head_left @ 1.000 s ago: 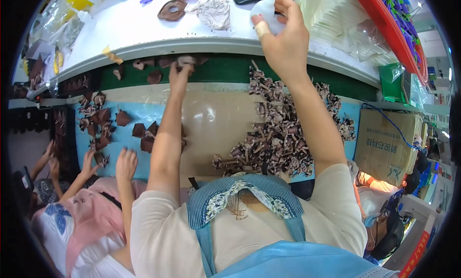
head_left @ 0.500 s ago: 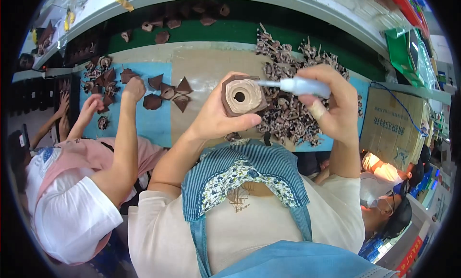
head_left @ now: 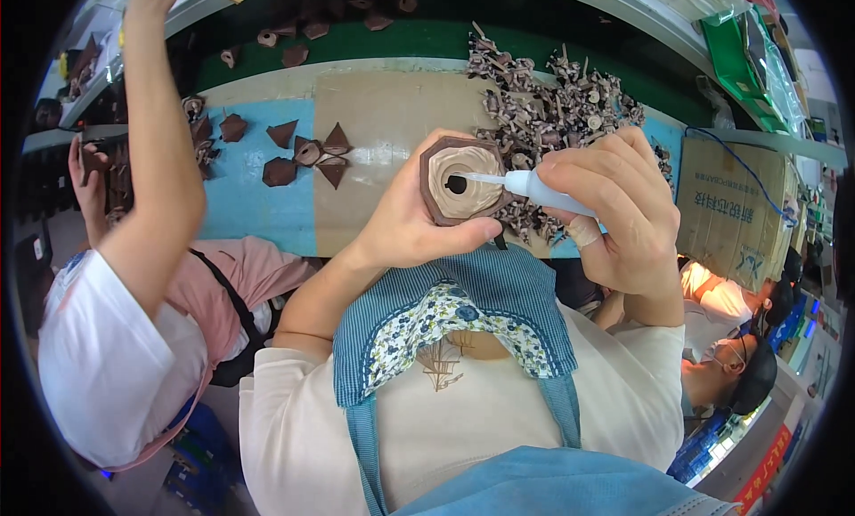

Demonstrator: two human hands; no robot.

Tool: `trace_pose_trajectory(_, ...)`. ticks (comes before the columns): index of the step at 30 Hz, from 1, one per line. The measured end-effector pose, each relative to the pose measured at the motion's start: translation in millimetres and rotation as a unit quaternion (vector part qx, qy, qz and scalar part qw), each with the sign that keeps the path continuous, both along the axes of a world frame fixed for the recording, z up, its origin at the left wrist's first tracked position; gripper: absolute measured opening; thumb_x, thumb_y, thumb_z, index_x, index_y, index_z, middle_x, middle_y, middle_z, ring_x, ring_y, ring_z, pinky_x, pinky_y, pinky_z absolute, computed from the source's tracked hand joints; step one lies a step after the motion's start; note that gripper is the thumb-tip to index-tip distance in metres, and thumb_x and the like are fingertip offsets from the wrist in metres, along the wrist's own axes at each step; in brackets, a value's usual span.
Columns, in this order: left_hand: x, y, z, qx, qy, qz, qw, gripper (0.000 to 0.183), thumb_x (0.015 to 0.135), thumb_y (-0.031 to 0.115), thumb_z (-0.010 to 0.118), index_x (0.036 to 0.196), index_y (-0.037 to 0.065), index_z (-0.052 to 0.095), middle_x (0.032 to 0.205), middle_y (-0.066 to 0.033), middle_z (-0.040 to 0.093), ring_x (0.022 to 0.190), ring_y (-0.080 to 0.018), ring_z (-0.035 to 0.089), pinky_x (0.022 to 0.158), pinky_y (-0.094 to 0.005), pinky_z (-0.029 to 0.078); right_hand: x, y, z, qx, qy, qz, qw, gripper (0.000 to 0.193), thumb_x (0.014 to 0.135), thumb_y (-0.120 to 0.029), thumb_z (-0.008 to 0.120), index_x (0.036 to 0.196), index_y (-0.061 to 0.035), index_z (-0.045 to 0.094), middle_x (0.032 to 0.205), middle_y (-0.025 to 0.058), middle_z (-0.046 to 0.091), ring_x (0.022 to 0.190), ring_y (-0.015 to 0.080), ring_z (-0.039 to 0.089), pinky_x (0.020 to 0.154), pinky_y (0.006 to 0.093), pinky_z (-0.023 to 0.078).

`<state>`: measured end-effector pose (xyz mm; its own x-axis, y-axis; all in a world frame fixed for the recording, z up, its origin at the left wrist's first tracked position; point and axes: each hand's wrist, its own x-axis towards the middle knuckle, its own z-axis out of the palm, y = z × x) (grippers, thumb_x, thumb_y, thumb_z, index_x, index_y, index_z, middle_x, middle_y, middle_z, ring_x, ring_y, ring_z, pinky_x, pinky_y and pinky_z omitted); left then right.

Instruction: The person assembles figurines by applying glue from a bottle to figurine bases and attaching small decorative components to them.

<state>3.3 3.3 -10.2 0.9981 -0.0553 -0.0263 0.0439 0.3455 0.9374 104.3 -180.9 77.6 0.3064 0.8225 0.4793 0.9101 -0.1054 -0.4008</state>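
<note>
Head view: left hand (head_left: 405, 227) fingers clamp brown hexagonal cup (head_left: 461, 179); right hand (head_left: 614, 204) fingers clamp glue bottle (head_left: 534, 188), nozzle inside.

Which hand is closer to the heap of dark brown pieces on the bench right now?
Right. The right hand, holding the white squeeze bottle, sits just below the heap, overlapping its edge. The left hand, gripping the hexagonal brown piece, is further left.
</note>
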Motion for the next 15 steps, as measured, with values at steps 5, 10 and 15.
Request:
trace_pose_trajectory(5,0,3,0,-0.007,0.010,0.001,1.000,0.065,0.067,0.012,0.080,0.119,0.001,0.043,0.108,-0.0069,0.055,0.101,-0.0133,0.053,0.089,-0.0291,0.043,1,4,0,0.004,0.007,-0.004,1.000,0.032,0.059,0.002,0.065,0.092,0.0024,0.062,0.083,0.0122,0.063,0.068,0.0242,0.056,0.060,0.0343,0.036)
trace_pose_trajectory(10,2,10,-1,0.020,0.019,0.011,1.000,0.060,0.068,0.015,0.080,0.115,0.001,0.046,0.104,-0.0055,0.056,0.097,-0.0124,0.054,0.087,-0.0289,0.044,8,4,-7,0.010,0.066,-0.033,0.997,0.032,0.061,0.001,0.068,0.092,0.0018,0.062,0.083,0.0128,0.063,0.069,0.0255,0.058,0.066,0.0336,0.043)
trace_pose_trajectory(15,5,25,5,0.191,0.046,0.030,0.980,0.061,0.067,0.021,0.081,0.114,0.000,0.049,0.098,-0.0108,0.061,0.090,-0.0184,0.060,0.081,-0.0303,0.048,46,16,-40,0.154,0.402,-0.091,0.898,0.028,0.082,-0.005,0.066,0.106,-0.0007,0.051,0.099,0.0065,0.060,0.081,0.0137,0.060,0.072,0.0258,0.048)
